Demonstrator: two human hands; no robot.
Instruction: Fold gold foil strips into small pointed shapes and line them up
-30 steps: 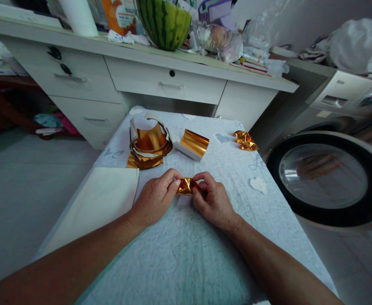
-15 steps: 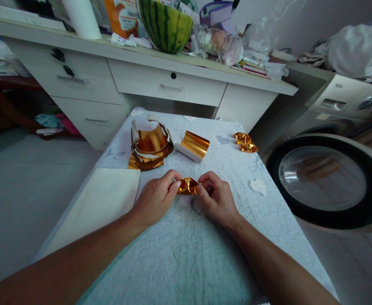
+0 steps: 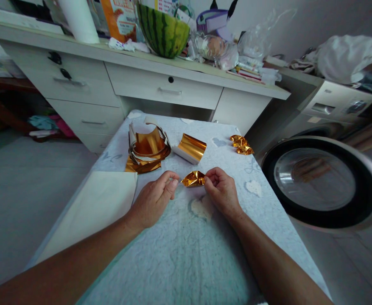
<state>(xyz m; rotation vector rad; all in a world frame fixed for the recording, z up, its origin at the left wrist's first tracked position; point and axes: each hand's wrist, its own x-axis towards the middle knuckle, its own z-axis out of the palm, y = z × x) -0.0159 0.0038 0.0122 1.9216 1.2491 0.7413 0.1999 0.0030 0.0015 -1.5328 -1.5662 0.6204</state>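
My right hand (image 3: 223, 192) pinches one end of a folded gold foil paper ingot (image 3: 193, 179) just above the cloth-covered table. At its other end, my left hand (image 3: 156, 197) has thumb and fingers drawn together; a small gap seems to part them from the foil tip. Behind the hands, a curved sheet of gold foil paper (image 3: 192, 146) lies with its white backing partly showing. To its left stands a curled stack of gold foil paper (image 3: 149, 146). Several finished-looking gold foil pieces (image 3: 241, 145) lie together near the table's right edge.
A pale folded sheet (image 3: 93, 207) covers the left side of the table (image 3: 186, 254). Beyond it, a counter with drawers (image 3: 169, 82) carries a cut watermelon (image 3: 163, 31) and plastic bags. At the right, a washing machine's round door (image 3: 316, 180) hangs open beside the table.
The folded foil ingot has moved a little to the right with my right hand. My left fingers have come off its left end. The whole view has shifted slightly.
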